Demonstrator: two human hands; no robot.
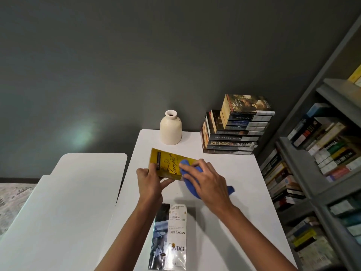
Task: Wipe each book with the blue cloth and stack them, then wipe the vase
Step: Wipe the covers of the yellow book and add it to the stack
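My left hand (148,182) grips the near left corner of a yellow paperback (166,163) held tilted above the white table (234,202). My right hand (207,182) holds the blue cloth (190,185) against the book's right half, its fingers curled over the cloth; a tail of cloth sticks out under the wrist. A second paperback with a silver and white cover (170,237) lies flat on the table near me. The cream vase (171,128) stands upright at the table's far edge. A stack of several books (234,130) sits at the far right corner.
A second white table (64,202) stands to the left, with a narrow gap between the two. A grey bookshelf (316,173) full of books lines the right side. A dark grey wall is behind the tables, and a patterned rug (11,200) shows at far left.
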